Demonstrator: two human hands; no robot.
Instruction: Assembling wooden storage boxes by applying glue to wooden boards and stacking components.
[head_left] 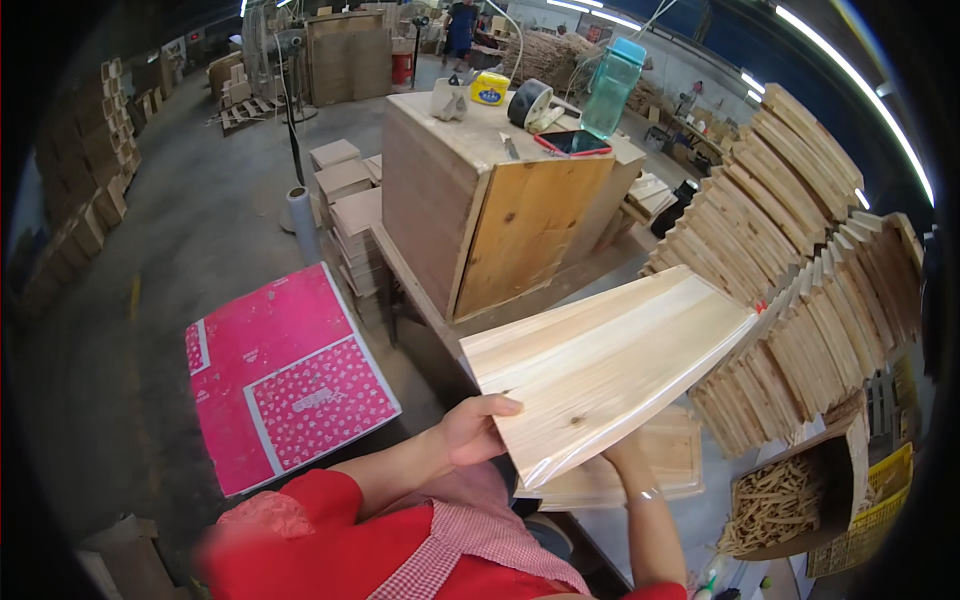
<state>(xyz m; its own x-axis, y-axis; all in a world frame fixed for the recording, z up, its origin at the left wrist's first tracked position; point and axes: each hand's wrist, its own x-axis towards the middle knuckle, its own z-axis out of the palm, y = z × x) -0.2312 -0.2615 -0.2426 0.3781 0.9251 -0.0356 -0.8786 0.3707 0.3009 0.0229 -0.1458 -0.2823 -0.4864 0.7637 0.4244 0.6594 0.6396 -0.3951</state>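
Between both hands (475, 430) (625, 455), a pale wooden board (600, 365) is held tilted.

Single view only, so no 2nd cam sharing any of it. Head cam is sitting on the person's head, looking down and fwd over the red top, w/ forearms coming in from the lower edge. Left hand (470, 430) and board (600, 365) are sitting close, mid-frame. Crate (480, 200) on the desk (410, 290) is lying further ahead; floor (180, 230) is stretching off left, board stacks (800, 260) are curving right. Fisheye is bending edges toward a dark rim.
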